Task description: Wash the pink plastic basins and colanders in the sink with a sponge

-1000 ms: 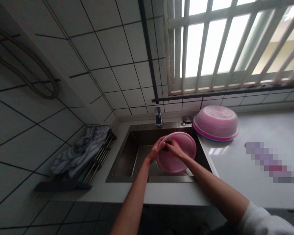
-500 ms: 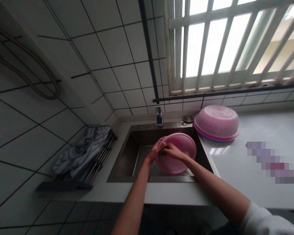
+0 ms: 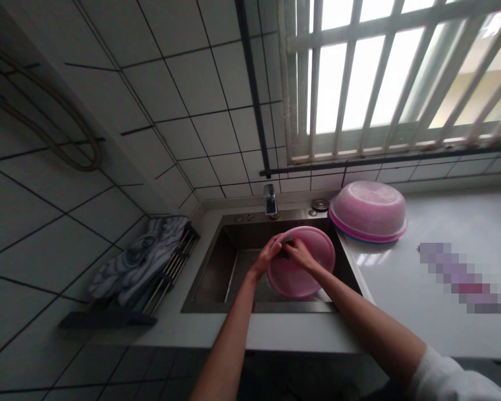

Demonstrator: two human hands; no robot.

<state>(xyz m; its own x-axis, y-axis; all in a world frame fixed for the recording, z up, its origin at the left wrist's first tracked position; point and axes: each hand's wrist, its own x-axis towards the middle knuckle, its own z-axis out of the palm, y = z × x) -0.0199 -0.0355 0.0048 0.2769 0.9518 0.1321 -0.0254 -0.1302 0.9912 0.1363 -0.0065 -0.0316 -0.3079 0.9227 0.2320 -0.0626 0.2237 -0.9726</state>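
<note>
A pink plastic basin [image 3: 309, 267] is tilted inside the steel sink [image 3: 217, 267]. My left hand [image 3: 266, 257] grips the basin's left rim, fingers curled over the edge. My right hand [image 3: 299, 253] is inside the basin near that rim, closed on a small dark thing that I cannot make out, pressed against the basin's inner wall. Both hands meet at the basin's upper left edge.
A faucet [image 3: 270, 200] stands behind the sink. Upturned pink colanders [image 3: 368, 210] lie stacked on the white counter [image 3: 442, 234] at the right. A rack with a grey patterned cloth [image 3: 137, 259] stands left of the sink. A barred window is above.
My right hand has shifted slightly along the basin's inner rim, down and then back up. The basin and my left hand stay almost in place.
</note>
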